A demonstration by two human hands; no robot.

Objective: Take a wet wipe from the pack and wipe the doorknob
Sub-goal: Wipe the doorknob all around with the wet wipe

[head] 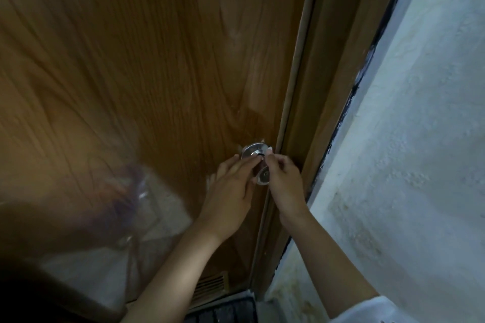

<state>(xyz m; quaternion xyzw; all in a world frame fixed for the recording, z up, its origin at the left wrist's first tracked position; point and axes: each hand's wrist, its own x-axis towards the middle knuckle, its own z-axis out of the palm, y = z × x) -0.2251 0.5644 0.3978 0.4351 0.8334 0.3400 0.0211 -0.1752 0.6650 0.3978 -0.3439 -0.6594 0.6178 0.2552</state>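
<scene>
Starting at the far left: a blurred clear plastic bag (126, 191) close to the camera, in front of the brown wooden door (157, 60). No pack of wipes to be made out there or anywhere else. Further right, low on the door, a slatted vent (210, 284) above a dark mat (228, 308).

Up from the bottom edge, the left hand (229, 189), fingers stretched nearly straight toward the narrow neck behind the doorknob (263, 178), thumb below. Likely steadying the knob or guiding the cloth round the back. Cannot tell whether this grip pinches anything, the fingertips being lost against the metal. Just above them, the round metal plate (252, 152), flat against the door.

Next, the right hand (284, 181), in from the frame side. Grip narrow, fingers curled and pinched on a small white scrap of what looks like the wet wipe (269, 150), peeping out at the plate's right edge. Probably bunched small so as to work into the groove between plate and knob.

One hand at each side of the doorknob, most likely for drawing the wipe round the neck. Wiping apparently in hand, with the taking of the wipe already done.

Right again: the door frame (301, 113), then the rough pale wall (420, 139), and a white sleeve (367, 309) in the bottom corner.
</scene>
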